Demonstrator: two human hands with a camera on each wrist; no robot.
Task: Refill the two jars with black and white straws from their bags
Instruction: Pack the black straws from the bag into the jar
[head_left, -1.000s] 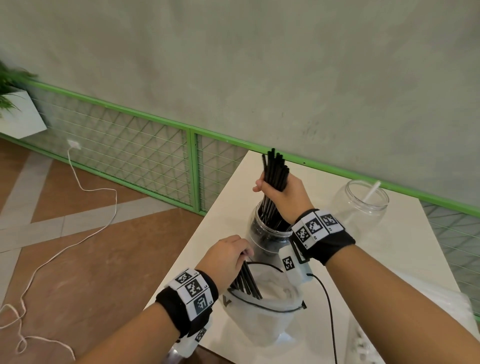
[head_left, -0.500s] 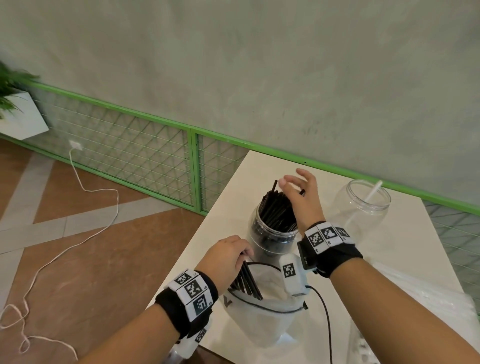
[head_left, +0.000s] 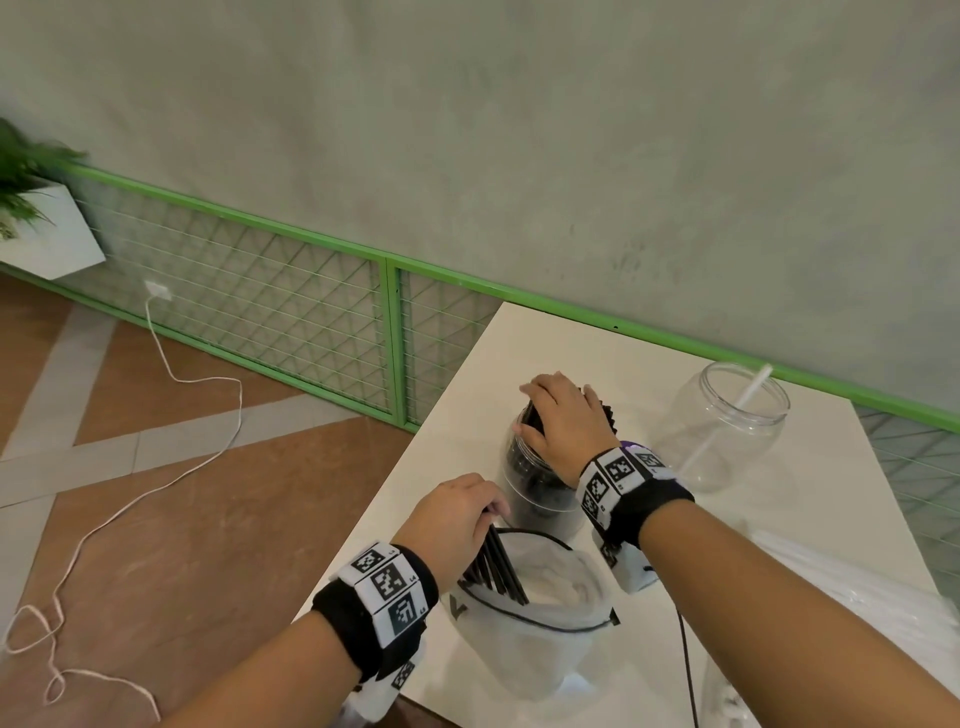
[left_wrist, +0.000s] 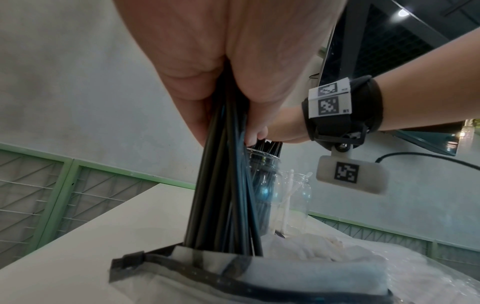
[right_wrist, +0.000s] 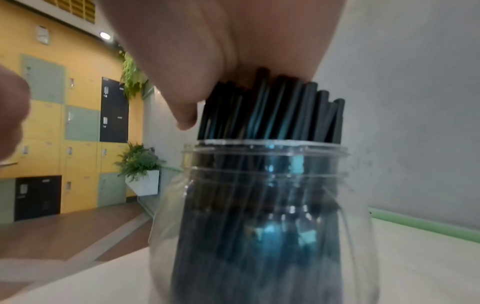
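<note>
A clear jar (head_left: 540, 488) near the table's left edge is packed with black straws (right_wrist: 272, 111) that stick out above its rim (right_wrist: 265, 144). My right hand (head_left: 556, 415) lies on their tops, palm down with fingers spread, pressing on them. Just in front, my left hand (head_left: 467, 512) grips a bundle of black straws (left_wrist: 221, 195) standing in an open zip bag (head_left: 540, 639). A second clear jar (head_left: 727, 431) at the back right holds one white straw (head_left: 748, 402). The clear bag of white straws (head_left: 841, 577) lies at the right, partly hidden by my right arm.
The white table (head_left: 519, 353) ends close to the left of the black-straw jar and the zip bag. A green mesh railing (head_left: 291, 312) runs behind it. A white cord (head_left: 171, 364) trails over the floor at the left.
My right hand let the black straws drop into the jar, opened, and came down flat on their tops. My left hand kept hold of the bundle in the bag.
</note>
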